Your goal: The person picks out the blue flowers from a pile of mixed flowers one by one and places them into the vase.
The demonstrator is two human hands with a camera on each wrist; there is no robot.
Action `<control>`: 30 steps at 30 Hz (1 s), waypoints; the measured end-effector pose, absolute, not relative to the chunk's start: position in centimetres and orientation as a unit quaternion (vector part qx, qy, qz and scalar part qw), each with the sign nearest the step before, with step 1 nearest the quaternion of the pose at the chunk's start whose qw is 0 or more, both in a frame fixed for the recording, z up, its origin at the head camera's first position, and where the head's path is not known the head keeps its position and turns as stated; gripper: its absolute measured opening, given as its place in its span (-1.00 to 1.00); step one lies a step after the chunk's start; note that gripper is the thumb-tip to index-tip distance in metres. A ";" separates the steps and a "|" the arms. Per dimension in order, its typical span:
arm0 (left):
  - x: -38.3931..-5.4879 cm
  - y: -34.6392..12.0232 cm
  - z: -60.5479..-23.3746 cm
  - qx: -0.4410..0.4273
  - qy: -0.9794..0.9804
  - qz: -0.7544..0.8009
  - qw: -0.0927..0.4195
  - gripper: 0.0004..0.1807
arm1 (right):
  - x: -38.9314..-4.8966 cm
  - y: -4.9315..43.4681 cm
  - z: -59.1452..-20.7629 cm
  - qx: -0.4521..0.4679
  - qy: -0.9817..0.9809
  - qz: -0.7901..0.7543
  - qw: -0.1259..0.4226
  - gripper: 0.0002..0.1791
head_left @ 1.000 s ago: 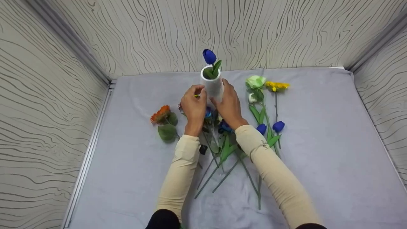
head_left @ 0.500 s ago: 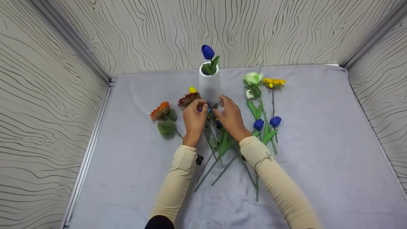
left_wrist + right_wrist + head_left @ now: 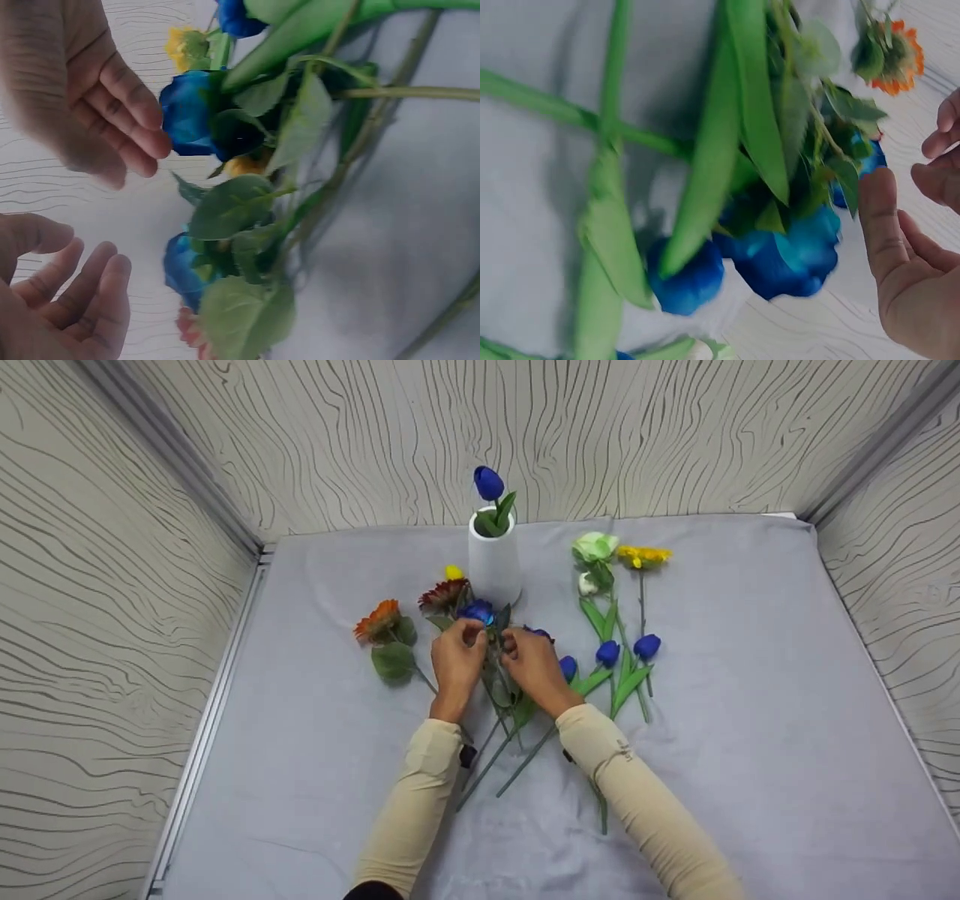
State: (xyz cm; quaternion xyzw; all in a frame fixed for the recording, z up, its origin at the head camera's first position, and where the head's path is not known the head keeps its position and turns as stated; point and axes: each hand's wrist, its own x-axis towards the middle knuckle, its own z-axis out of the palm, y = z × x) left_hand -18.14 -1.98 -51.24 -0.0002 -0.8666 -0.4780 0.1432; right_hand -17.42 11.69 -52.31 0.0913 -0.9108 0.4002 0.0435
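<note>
A white vase (image 3: 493,562) stands upright towards the back, a blue tulip (image 3: 489,482) leaning out of its mouth. In front of it, my left hand (image 3: 459,664) hovers over the flower pile, nearest a blue rose (image 3: 477,612). My right hand (image 3: 534,667) is beside it, close to a second blue rose (image 3: 187,112). Both wrist views show loosely bent fingers with nothing between them: left hand (image 3: 67,300) and right hand (image 3: 911,270). Leaves and stems lie beneath the hands, partly hidden in the head view.
A dark red daisy-like flower (image 3: 444,595) and an orange one (image 3: 379,621) lie to the left. On the right lie a pale green rose (image 3: 595,547), a yellow flower (image 3: 645,556) and blue tulips (image 3: 647,646). Patterned walls enclose the grey cloth (image 3: 750,720).
Both hands have left the vase's sides and come back towards the person, down over the flowers. The right hand has also drawn in closer to the left. The vase keeps its tulip.
</note>
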 end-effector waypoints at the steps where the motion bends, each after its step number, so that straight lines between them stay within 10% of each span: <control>1: -18.2 -2.0 -51.5 0.002 -0.868 -0.478 0.137 -0.89 | -17.2 11.6 -52.6 0.093 -0.913 0.395 0.039 -0.68; 10: -18.4 -2.0 -53.3 0.029 -0.875 -0.474 0.090 -0.88 | -16.6 10.3 -54.3 0.072 -0.938 0.339 0.022 -0.96; 30: -19.5 -1.3 -55.3 0.059 -0.880 -0.466 0.070 -0.88 | -16.9 9.9 -55.3 0.070 -0.949 0.306 0.040 -0.85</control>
